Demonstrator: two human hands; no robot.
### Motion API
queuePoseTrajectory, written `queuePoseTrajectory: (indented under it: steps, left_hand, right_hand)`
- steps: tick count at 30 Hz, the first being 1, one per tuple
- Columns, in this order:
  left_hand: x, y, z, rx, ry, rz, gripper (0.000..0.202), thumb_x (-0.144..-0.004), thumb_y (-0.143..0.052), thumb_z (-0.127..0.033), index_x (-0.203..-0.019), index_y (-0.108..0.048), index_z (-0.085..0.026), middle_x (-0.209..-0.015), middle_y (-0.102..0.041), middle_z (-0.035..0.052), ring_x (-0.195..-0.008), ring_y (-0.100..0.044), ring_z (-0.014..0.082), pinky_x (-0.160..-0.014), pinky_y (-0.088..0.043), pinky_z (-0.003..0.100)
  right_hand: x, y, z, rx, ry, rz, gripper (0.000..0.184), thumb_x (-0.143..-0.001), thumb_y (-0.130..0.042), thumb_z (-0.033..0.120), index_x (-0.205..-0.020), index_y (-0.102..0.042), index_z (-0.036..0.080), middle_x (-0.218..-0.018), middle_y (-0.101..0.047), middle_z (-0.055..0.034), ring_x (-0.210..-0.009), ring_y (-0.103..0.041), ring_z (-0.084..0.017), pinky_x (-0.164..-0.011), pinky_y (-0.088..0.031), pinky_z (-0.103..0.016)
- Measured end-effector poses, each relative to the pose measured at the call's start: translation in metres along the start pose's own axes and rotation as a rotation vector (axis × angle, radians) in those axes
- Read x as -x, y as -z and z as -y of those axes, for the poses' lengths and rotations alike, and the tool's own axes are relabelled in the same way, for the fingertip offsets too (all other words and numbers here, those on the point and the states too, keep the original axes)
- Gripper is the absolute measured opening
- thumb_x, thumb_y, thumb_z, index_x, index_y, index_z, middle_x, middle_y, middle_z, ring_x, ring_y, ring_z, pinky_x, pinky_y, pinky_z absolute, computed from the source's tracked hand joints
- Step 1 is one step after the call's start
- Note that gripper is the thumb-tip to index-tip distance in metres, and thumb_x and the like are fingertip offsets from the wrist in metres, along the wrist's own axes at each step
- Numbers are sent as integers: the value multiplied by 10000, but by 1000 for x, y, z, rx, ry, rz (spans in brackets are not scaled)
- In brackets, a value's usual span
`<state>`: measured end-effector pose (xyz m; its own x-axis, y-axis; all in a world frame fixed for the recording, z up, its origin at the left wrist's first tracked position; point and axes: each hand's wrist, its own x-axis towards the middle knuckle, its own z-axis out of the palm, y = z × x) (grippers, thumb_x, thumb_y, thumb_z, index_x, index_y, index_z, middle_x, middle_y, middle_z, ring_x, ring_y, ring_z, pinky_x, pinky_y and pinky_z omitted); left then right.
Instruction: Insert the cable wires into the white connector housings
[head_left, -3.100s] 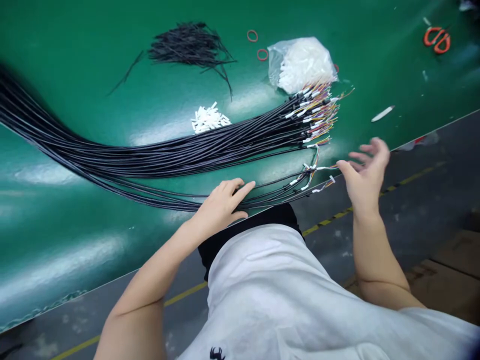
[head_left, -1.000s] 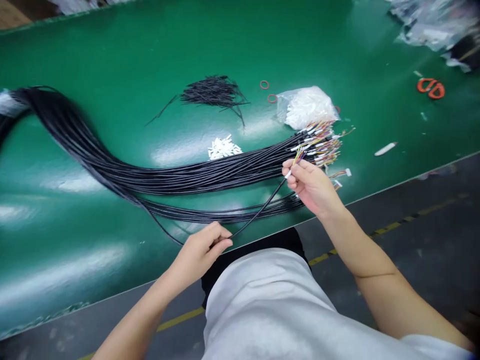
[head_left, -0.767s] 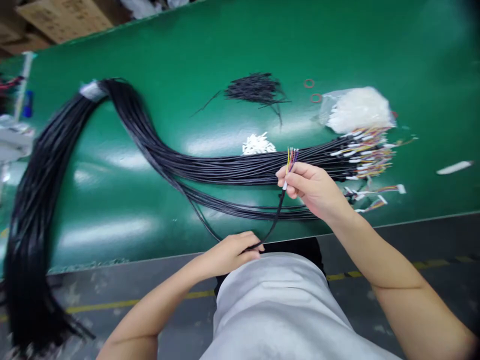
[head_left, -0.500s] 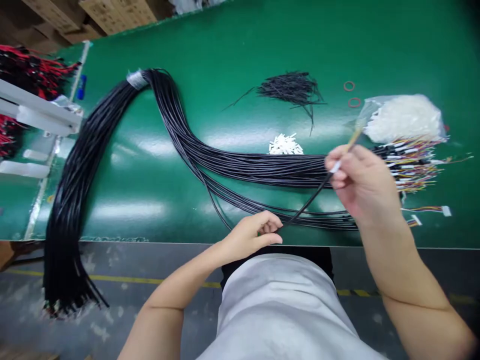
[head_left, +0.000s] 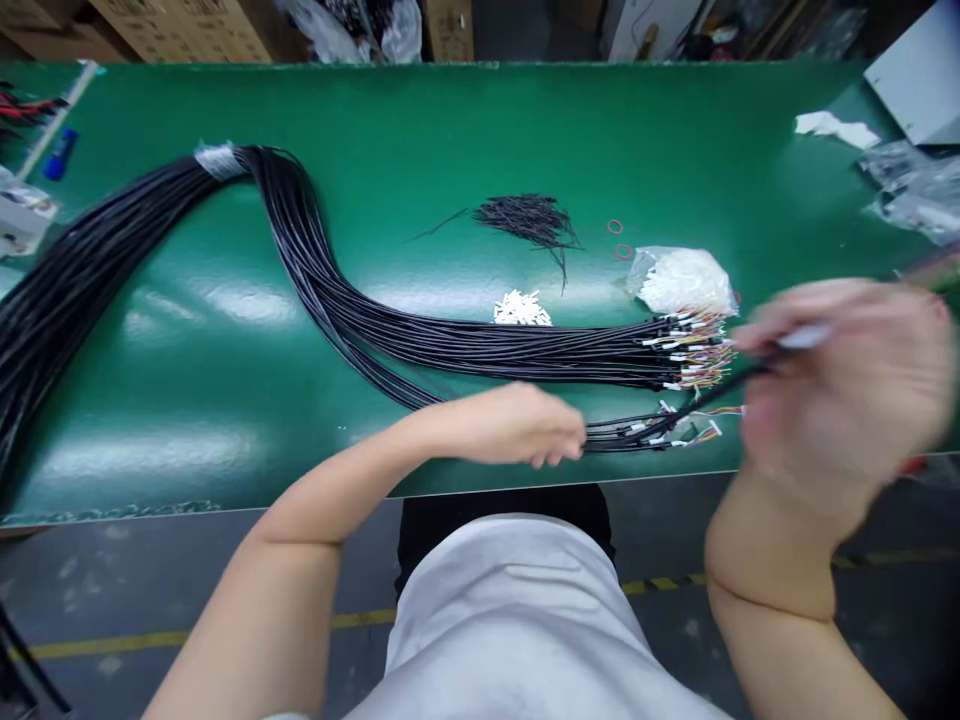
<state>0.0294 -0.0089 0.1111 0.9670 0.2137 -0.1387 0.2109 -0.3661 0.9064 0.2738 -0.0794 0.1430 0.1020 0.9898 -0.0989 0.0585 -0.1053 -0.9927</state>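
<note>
A thick bundle of black cables [head_left: 420, 335] sweeps across the green table [head_left: 450, 130], its coloured wire ends with white tips [head_left: 694, 345] fanned out at the right. My right hand [head_left: 840, 390], blurred by motion, is closed on the end of one black cable [head_left: 712, 392] and holds it raised at the right. My left hand [head_left: 525, 425] is closed around that same cable near the table's front edge, beside a few separated cables [head_left: 637, 432].
A small pile of white connectors [head_left: 521, 308] lies behind the bundle, with a clear bag of white parts [head_left: 682, 280], a heap of short black pieces [head_left: 529, 218] and two red rings [head_left: 619, 240]. Plastic bags [head_left: 911, 190] sit far right, cardboard boxes behind the table.
My right hand picked one cable from the fanned ends and has drawn it out to the right, while my left hand closed on it and slid along. The camera view lifted and shifted.
</note>
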Motion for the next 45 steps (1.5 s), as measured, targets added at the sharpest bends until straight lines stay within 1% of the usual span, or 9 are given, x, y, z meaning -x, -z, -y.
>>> queuePoseTrajectory:
  steps: [2,4,6,9,12,18,27,38,45]
  left_hand:
    - [22,-22,17,202,155,164,253,-1073,-534,-337,-985,-696,-164,-847,-764,22,-711,-725,92,-682,-545,196]
    - [39,-40,36,213,177,105,248,-1059,-567,-362,-1021,-724,-174,-949,-802,45,-846,-752,115,-776,-552,213]
    - [48,-49,52,186,230,-198,229,-1020,-632,-398,-1064,-738,-200,-1089,-804,49,-984,-736,142,-884,-546,253]
    - [44,-45,70,482,315,-757,307,-979,-655,-449,-1130,-655,-182,-995,-728,21,-782,-668,91,-729,-550,230]
    - [28,-32,80,666,220,-959,476,-827,-827,-554,-1046,-632,-179,-934,-677,-10,-714,-616,56,-656,-530,196]
    - [1,-25,89,761,148,-1024,555,-721,-900,-638,-821,-615,-172,-673,-593,-70,-584,-504,31,-573,-432,193]
    - [-1,-31,101,886,171,-1004,460,-762,-919,-554,-832,-676,-170,-753,-697,-37,-576,-563,27,-548,-464,170]
    - [-1,-35,105,854,196,-1017,478,-814,-866,-594,-868,-662,-165,-740,-703,-44,-573,-631,30,-543,-496,162]
    - [-2,-32,105,783,95,-1038,440,-851,-837,-593,-917,-686,-185,-781,-708,-43,-624,-622,31,-613,-512,182]
  right_hand:
    - [-16,-22,-16,-25,-58,42,497,-799,-847,687,-983,-782,231,-744,-639,-12,-617,-668,-153,-515,-601,-282]
    - [-30,-47,-37,-60,-136,109,498,-756,-893,661,-929,-785,207,-732,-652,-13,-613,-668,-152,-526,-606,-285]
    - [-39,-70,-55,-112,-248,211,528,-689,-931,668,-847,-780,188,-698,-647,-7,-584,-646,-137,-512,-589,-271]
    - [-49,-92,-71,-86,-336,341,519,-665,-954,652,-796,-782,180,-679,-670,-8,-578,-642,-121,-521,-567,-238]
    - [-55,-96,-73,51,-309,440,469,-747,-914,630,-741,-761,187,-666,-693,-11,-582,-669,-122,-549,-552,-224]
    - [-65,-89,-81,99,-359,471,443,-764,-910,625,-809,-785,202,-682,-734,-10,-617,-709,-135,-581,-553,-222]
    - [-70,-89,-99,-83,-360,302,409,-714,-987,542,-819,-743,232,-712,-677,35,-572,-677,-116,-547,-551,-235]
    - [-67,-90,-101,-130,-349,259,461,-682,-1001,566,-806,-723,220,-705,-670,39,-533,-671,-116,-511,-534,-248]
    - [-67,-92,-99,-128,-345,256,542,-605,-1021,613,-772,-687,219,-670,-639,51,-504,-661,-121,-497,-534,-261]
